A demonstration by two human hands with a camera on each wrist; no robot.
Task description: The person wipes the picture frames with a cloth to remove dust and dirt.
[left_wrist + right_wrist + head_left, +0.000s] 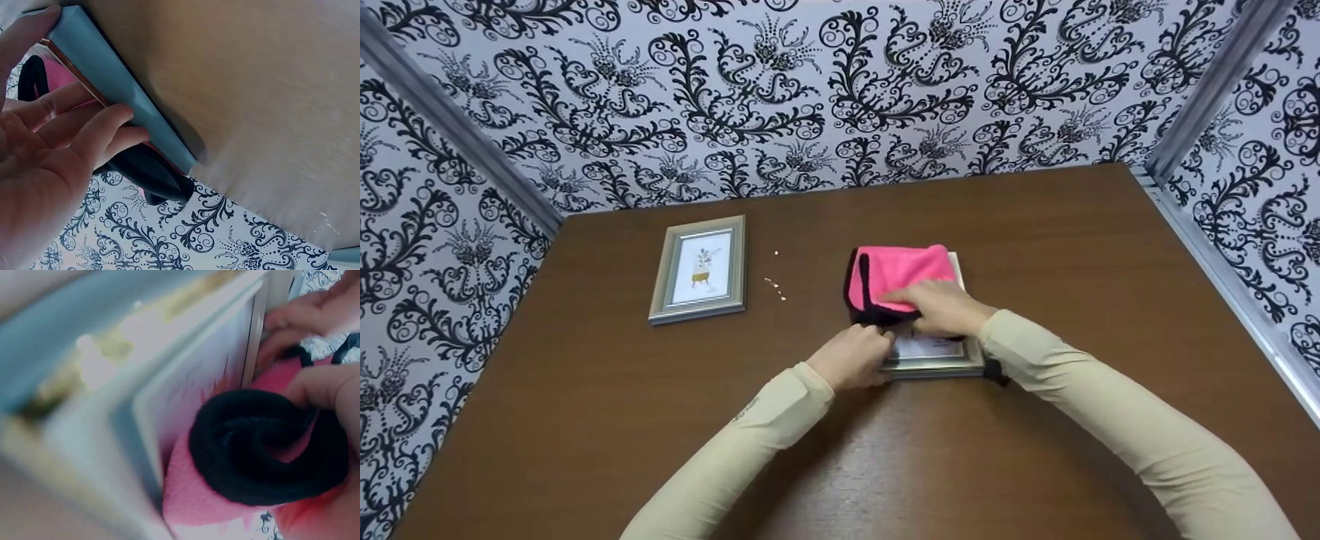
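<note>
A picture frame (937,367) lies on the brown table, with a pink cloth (911,264) edged in black covering its far part. My left hand (853,356) grips the frame's left side near the front corner; the left wrist view has thumb and fingers against its bluish side edge (107,73). On top, my right hand (949,307) holds the cloth against the picture. In the right wrist view the black cloth border (253,489) is bunched and curled by the right hand, beside the frame's picture (191,371). Much of the picture is hidden.
To the left lies a second picture frame (701,270) with a potted-plant picture. Small pale specks (776,287) lie on the table (585,420) beside it. Patterned walls (780,90) stand behind and at both sides, with metal strips (1207,82) at the corners.
</note>
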